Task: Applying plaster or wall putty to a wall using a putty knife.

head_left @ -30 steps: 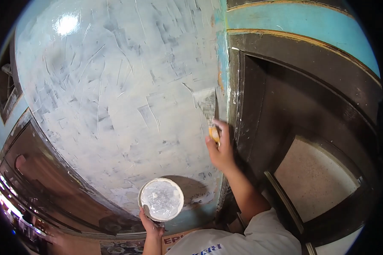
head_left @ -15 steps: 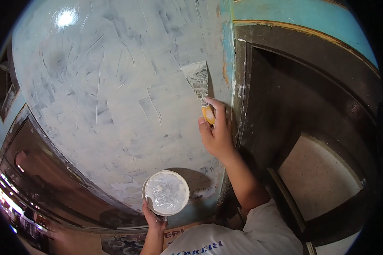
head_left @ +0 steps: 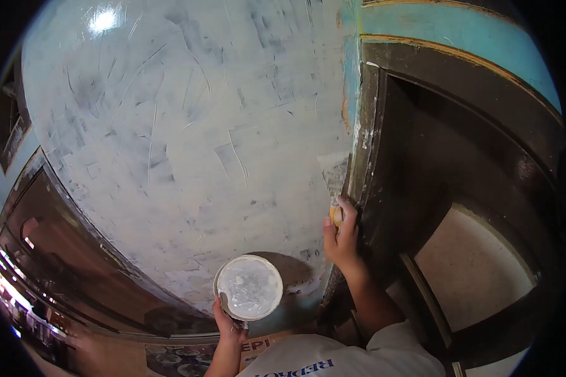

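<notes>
My right hand (head_left: 343,239) is closed around the yellow handle of a putty knife (head_left: 335,176). Its wide, white-smeared blade lies against the wall (head_left: 188,132), close to the right edge beside a dark door frame. White filler covers most of this wall in streaks, with grey-blue patches showing through. Low in front of me, my left hand (head_left: 229,323) grips a round white tub (head_left: 250,288) by its side and rim. Whitish putty partly coats the tub's inside; some fingers are hidden beneath it.
A dark wooden door frame (head_left: 372,138) borders the wall on the right, with a brown door panel (head_left: 478,270) beyond. Turquoise paint (head_left: 471,25) shows above it. Another dark wooden frame (head_left: 100,251) stands at the left. A printed sheet (head_left: 258,352) lies below the tub.
My right hand has moved the putty knife down and to the right, toward the wall's edge by the door frame. My left hand and the tub stay almost in place.
</notes>
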`<state>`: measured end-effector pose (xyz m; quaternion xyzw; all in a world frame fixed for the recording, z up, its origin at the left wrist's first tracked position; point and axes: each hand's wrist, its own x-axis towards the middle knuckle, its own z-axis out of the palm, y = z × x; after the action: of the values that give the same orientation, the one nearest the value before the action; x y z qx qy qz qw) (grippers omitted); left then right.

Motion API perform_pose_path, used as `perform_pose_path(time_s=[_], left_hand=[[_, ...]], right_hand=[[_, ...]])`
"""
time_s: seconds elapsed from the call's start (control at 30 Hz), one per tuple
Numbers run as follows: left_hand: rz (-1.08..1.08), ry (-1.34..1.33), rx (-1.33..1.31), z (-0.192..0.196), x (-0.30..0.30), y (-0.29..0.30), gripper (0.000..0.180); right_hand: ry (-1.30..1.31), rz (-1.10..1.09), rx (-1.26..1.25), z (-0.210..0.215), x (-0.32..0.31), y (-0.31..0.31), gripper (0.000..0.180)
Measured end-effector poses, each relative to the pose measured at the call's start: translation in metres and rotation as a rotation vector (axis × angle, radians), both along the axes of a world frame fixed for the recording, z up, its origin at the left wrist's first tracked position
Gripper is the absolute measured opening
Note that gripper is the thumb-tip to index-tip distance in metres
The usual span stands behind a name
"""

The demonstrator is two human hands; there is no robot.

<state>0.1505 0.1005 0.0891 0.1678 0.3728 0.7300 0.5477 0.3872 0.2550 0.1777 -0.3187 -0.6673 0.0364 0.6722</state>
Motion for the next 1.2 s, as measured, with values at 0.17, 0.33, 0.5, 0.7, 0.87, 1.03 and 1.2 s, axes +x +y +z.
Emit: perform_pose_path(time_s=[0.17, 0.33, 0.5, 0.7, 0.87, 1.03, 1.2], left_hand=[[-0.006, -0.009, 0.006, 0.002, 0.001, 0.002, 0.060], [0.053, -0.040, 0.002, -0.014, -0.012, -0.008, 0.060], [0.047, -0.064, -0.047, -0.017, -0.019, -0.014, 0.060], [0.065, -0.083, -0.055, -0.008, -0.020, -0.018, 0.061], [0.109, -0.122, -0.033, -0.015, -0.029, -0.028, 0.062], [0.204, -0.106, -0.007, -0.014, -0.043, -0.042, 0.062], [0.252, -0.172, -0.028, -0.021, -0.057, -0.048, 0.061]], right_hand=[[0.008, 0.042, -0.112, -0.002, -0.004, 0.004, 0.043], [-0.003, 0.007, -0.159, -0.127, 0.002, -0.021, 0.043], [0.024, 0.115, -0.135, -0.127, 0.004, -0.023, 0.043], [-0.197, 0.271, 0.130, -0.059, -0.014, -0.012, 0.044], [-0.190, 0.341, 0.044, -0.087, -0.026, -0.008, 0.041], [-0.434, 0.396, 0.029, -0.026, -0.046, -0.013, 0.041], [-0.709, 0.339, 0.290, 0.067, -0.087, -0.013, 0.046]])
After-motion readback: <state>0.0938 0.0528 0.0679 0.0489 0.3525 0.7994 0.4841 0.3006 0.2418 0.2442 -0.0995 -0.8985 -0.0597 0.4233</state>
